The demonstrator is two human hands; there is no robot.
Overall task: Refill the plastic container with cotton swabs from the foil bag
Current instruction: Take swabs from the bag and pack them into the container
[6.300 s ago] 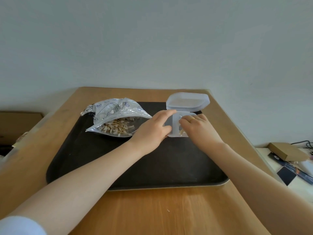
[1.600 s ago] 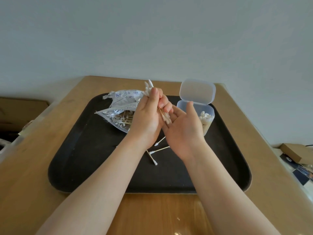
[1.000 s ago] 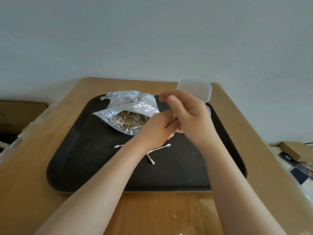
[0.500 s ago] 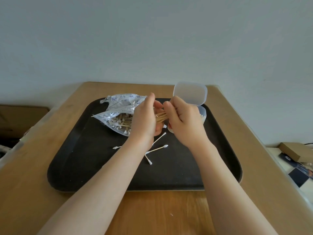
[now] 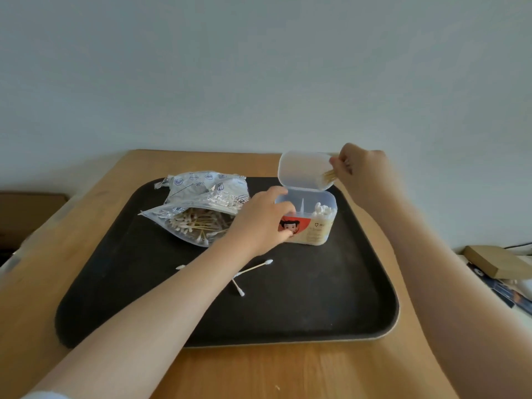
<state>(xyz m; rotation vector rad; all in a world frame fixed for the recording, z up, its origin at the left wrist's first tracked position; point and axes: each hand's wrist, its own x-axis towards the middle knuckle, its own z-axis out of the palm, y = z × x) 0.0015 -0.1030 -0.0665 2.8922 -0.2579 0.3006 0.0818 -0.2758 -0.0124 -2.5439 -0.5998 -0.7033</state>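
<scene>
Cotton swabs lie loose on the black tray, near its middle, closest to the person; a few of them cross each other and one peeks out from behind the left forearm. The tray sits on a wooden table. A bit farther back, the left hand holds the left side of the plastic container, with its thumb and fingers curled around the wall. The container stands toward the far right part of the tray. It has a red picture on its front, a thin wall inside, and a bunch of white swab tips standing up in its right half. Its lid is flipped open and stands up behind it. To the left of the container lies the foil bag, shiny and crumpled, with its open mouth facing the near side and many swabs showing inside. It is in the far left part of the tray. Farthest back, the right hand is up in the air beside the lid, pinching a small bundle of swabs by their wooden sticks, just in front of the lid and above the container. Off the right edge of the table sits a small brown box.
</scene>
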